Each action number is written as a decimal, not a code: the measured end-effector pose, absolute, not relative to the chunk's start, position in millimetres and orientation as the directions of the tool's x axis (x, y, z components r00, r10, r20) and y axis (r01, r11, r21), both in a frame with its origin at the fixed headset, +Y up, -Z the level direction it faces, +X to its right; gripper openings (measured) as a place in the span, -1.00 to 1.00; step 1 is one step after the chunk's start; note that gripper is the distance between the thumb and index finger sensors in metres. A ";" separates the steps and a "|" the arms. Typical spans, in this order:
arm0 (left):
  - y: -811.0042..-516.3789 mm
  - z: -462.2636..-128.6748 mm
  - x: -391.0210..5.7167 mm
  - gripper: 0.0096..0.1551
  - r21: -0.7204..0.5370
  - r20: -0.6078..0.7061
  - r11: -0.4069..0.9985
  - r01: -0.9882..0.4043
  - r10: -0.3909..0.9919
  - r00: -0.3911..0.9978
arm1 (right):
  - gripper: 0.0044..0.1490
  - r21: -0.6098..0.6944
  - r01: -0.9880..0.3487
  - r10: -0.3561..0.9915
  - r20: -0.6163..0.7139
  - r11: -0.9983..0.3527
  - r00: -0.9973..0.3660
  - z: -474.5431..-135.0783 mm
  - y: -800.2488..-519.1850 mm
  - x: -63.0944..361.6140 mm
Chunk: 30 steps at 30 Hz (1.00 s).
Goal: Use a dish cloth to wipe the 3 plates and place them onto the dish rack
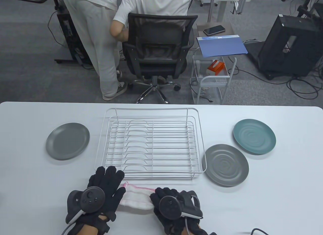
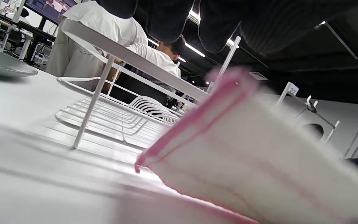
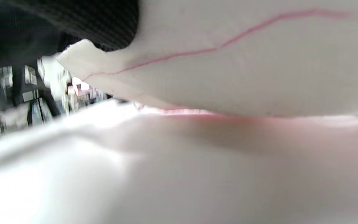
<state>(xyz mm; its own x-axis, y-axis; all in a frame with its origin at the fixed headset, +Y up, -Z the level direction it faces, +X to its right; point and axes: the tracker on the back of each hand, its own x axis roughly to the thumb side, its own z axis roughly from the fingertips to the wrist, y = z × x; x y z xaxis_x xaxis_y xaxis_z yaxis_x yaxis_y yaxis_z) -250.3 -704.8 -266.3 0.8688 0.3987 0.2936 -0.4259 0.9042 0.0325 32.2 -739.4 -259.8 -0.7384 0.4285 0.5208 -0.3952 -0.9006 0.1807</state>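
A white wire dish rack (image 1: 151, 144) stands mid-table with nothing in it. One grey plate (image 1: 67, 141) lies to its left, a second grey plate (image 1: 226, 165) at its front right corner, and a teal plate (image 1: 254, 136) further right. In front of the rack lies a white dish cloth (image 1: 136, 198) with a pink edge. My right hand (image 1: 157, 194) grips its right end and holds it lifted off the table. My left hand (image 1: 108, 179) hovers with straight fingers over its left end. The left wrist view shows the cloth (image 2: 253, 161) below the fingers (image 2: 166, 21).
Two people and a black office chair (image 1: 157, 53) are just beyond the table's far edge. A wire cart (image 1: 212, 78) stands on the floor at the right. The rack's rim (image 2: 129, 59) rises close ahead of my left hand.
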 end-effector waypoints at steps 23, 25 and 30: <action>-717.1 -269.7 -285.7 -0.13 0.246 0.057 0.752 -0.611 0.618 0.784 | -0.31 0.206 -0.925 0.925 0.281 -0.318 -0.255 -268.8 -724.8 117.2; -718.6 -274.1 -299.1 -0.13 0.260 -0.002 0.749 -0.609 0.631 0.776 | -0.31 0.197 -0.931 0.925 0.290 -0.307 -0.244 -268.8 -722.3 118.5; -732.7 -292.6 -334.7 -0.12 0.242 -0.250 0.611 -0.753 0.790 0.561 | -0.31 0.172 -0.941 0.922 0.311 -0.292 -0.229 -268.2 -718.0 123.2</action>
<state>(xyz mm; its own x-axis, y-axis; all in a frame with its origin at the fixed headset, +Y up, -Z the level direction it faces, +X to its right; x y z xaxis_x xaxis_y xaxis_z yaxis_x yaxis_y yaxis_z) -334.7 -732.7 -292.6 0.5605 0.7895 -0.2498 -0.7532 0.6115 0.2425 123.2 -718.0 -268.2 -0.2292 0.9223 0.3113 -0.9408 -0.2920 0.1724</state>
